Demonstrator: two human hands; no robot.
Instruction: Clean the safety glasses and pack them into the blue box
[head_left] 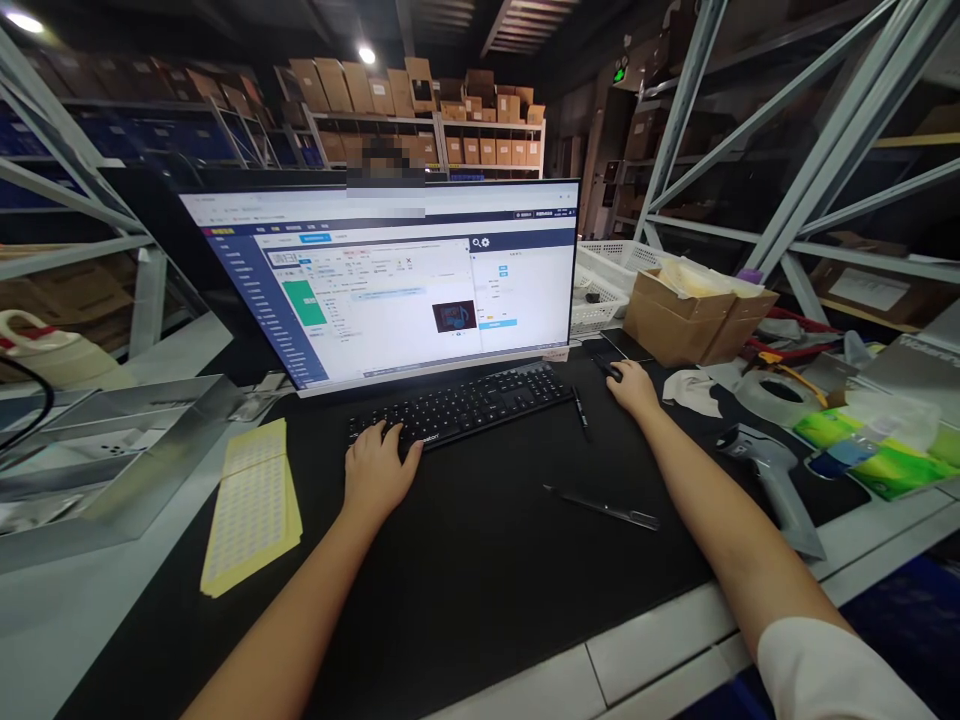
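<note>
Left hand [379, 470] on the keyboard [480, 405], right hand [636, 388] on the mouse [606, 368]

The keyboard lies on a black mat [465, 610], just in front of a big screen [405, 300]. It is probably there so the person can look up and type without turning around. The left hand rests on the left end of the keyboard. Its fingers are spread a little and bent, and the thumb sticks out by the front edge. It is not pinching anything.

The mouse is off to the right of the keyboard, maybe so the right hand has room to push it about. That hand is cupped over it, with bent fingers. The fingers hide part of the mouse, so I cannot tell if a button is pressed.

Now let's count. There is one keyboard, one mouse and one screen. There are two pens [607, 508]: one by the right end of the keyboard, one nearer the person. There is one stack of yellow sticker sheets [255, 510] on the left, but I cannot count the sheets. On the right are one scanner [765, 465], one roll of tape [763, 404] and two brown boxes [667, 315] side by side.
</note>
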